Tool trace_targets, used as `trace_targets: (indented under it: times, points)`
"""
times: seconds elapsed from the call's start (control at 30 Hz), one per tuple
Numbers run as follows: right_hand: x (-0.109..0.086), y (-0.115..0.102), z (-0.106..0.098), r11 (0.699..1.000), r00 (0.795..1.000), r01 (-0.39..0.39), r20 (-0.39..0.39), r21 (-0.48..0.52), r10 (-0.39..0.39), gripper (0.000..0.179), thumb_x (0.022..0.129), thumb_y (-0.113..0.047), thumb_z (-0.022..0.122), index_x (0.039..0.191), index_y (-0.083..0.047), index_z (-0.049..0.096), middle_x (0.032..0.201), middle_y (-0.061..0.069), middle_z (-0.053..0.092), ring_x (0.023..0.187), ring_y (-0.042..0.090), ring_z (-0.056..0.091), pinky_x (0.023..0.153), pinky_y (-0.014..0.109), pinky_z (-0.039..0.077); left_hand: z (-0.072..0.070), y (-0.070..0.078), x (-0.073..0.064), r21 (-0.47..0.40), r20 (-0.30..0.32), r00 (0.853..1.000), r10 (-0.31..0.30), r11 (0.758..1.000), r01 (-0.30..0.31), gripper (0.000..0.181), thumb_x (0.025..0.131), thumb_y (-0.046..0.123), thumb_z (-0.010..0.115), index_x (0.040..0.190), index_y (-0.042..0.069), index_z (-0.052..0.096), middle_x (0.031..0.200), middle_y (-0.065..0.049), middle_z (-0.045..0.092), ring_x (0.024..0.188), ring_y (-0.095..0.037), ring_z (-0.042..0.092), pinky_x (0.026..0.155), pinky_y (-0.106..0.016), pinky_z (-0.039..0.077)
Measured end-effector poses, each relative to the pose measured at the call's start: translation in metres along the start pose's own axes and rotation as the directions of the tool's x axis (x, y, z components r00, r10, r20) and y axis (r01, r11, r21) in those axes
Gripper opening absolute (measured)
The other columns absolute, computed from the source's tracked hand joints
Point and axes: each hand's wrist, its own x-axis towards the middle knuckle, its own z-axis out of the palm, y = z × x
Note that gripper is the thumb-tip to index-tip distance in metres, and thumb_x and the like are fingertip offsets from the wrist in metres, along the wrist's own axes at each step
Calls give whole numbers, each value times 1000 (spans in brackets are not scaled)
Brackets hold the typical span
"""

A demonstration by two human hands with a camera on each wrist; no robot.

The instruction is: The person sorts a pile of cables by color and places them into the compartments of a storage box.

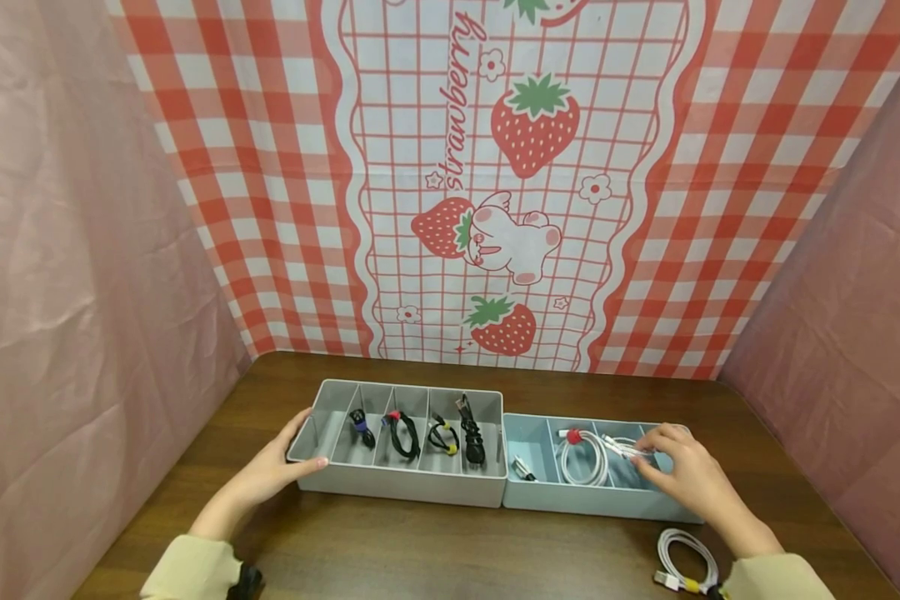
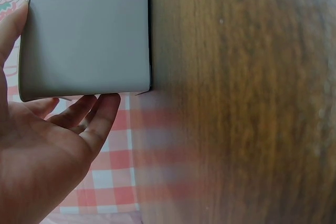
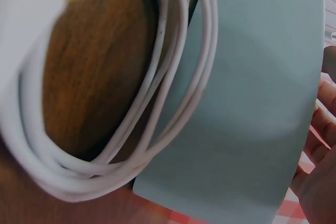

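Observation:
A grey divided organizer box (image 1: 397,483) holds several black cables. My left hand (image 1: 273,467) grips its left end, with the thumb on the front rim; in the left wrist view the fingertips meet the end wall (image 2: 84,40). Adjoining on the right is a light blue divided box (image 1: 592,502). Over its right part, my right hand (image 1: 686,467) pinches the white cable (image 1: 618,445) between thumb and fingers; part of the cable is hidden by the hand. In the right wrist view, the fingers (image 3: 325,124) show beyond the blue box's rim.
A coiled white cable (image 1: 686,560) with a yellow tie lies on the wooden table (image 1: 420,558) before the blue box. A white coil with a red tie (image 1: 585,457) and a small white plug (image 1: 523,468) are inside that box. A strawberry-print cloth (image 1: 285,208) hangs behind.

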Motion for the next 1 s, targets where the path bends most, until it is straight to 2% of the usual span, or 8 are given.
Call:
trace_targets:
  times: [0.47,0.7,1.0]
  points:
    - [-5,2,5,999,998,39,55,-12,-38,25,60,-18,87,72,-27,67,89,-7,56,89,20,54,67,42,48,0,0,-1,5,-3,1000,4,1000,-4,91,85,33,70,151,9,12,151,-28,21,134,-46,27,104,-62,25]
    - [-3,3,4,999,994,29,101,13,-30,25,62,-19,87,73,-28,67,93,-2,57,94,25,53,69,46,46,1,0,-1,11,-3,1000,-7,1000,7,91,85,35,69,151,11,12,150,-28,22,133,-45,29,104,-61,26]
    - [1,5,3,999,984,-9,177,50,0,22,64,-20,85,73,-29,67,95,-2,54,95,26,50,73,48,44,0,0,0,6,-4,1000,1,1000,-1,91,85,34,70,151,9,12,150,-28,23,133,-45,29,104,-61,26]
